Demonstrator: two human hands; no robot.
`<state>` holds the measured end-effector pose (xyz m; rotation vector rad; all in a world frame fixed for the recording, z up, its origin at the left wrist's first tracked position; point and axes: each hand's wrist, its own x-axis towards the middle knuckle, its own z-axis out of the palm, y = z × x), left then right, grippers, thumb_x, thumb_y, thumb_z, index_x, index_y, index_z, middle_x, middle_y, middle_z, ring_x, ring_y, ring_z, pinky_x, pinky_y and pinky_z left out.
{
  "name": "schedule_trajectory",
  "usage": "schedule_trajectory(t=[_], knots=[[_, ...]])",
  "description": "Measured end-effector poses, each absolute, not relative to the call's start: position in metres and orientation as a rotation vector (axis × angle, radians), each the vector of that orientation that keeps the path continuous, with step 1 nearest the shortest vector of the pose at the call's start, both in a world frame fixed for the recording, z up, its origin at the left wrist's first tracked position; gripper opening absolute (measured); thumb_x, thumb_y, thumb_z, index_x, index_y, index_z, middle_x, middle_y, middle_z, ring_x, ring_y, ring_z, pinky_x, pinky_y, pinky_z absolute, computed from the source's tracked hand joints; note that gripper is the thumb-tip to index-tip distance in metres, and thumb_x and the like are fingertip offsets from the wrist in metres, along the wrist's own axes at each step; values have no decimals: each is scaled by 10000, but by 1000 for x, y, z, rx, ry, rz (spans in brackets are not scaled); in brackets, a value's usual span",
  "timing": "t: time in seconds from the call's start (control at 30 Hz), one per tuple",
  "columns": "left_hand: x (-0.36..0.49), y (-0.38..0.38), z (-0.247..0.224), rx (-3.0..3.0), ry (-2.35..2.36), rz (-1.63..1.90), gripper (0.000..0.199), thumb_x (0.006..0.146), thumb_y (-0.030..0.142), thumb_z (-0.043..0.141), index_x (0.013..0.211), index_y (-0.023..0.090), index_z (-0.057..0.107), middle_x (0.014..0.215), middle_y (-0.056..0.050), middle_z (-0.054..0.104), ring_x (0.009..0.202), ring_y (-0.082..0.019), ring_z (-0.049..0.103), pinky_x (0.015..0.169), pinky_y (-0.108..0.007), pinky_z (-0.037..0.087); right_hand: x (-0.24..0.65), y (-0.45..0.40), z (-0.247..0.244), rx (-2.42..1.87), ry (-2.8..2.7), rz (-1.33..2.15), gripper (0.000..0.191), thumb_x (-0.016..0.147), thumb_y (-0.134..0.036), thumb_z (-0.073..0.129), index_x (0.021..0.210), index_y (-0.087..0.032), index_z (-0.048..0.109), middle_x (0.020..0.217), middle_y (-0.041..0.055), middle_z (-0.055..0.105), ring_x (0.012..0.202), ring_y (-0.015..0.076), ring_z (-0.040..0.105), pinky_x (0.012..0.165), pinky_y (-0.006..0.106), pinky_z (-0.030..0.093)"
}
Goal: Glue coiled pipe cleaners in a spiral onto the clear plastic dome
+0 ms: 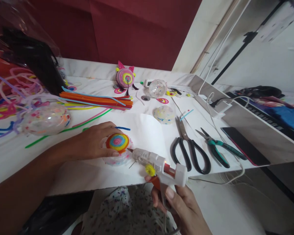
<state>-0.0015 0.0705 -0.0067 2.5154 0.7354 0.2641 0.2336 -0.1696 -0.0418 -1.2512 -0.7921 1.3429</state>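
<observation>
My left hand (101, 142) is closed around a clear plastic dome (116, 160) resting on white paper. On the dome's top sits a coil of pipe cleaners (118, 142), ringed in pink, blue, yellow and orange. My right hand (177, 204) grips a white glue gun (149, 160) by its handle, and its nozzle tip meets or nearly meets the coil's right lower edge. A small yellow coil (150, 170) shows against the glue gun's side; whether it is attached I cannot tell. A short blue pipe cleaner (123, 128) lies just behind the dome.
Scissors (185, 140), pliers (219, 145) and a phone (245, 147) lie at right. Behind are two clear domes (157, 88) (164, 115) and a pink eared ball figure (125, 77). Orange pipe cleaners (95, 100) and another clear dome (46, 119) are at left.
</observation>
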Motion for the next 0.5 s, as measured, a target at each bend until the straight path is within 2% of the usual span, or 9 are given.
schedule_trajectory(t=[0.5], knots=[[-1, 69, -3, 2550, 787, 194, 626, 874, 762, 662, 1297, 303, 711, 1316, -59, 687, 1169, -322, 652, 999, -422, 528, 237, -169, -39, -1362, -777, 1332, 604, 870, -813, 694, 960, -218, 746, 687, 4, 582, 669, 185, 497, 684, 341, 419]])
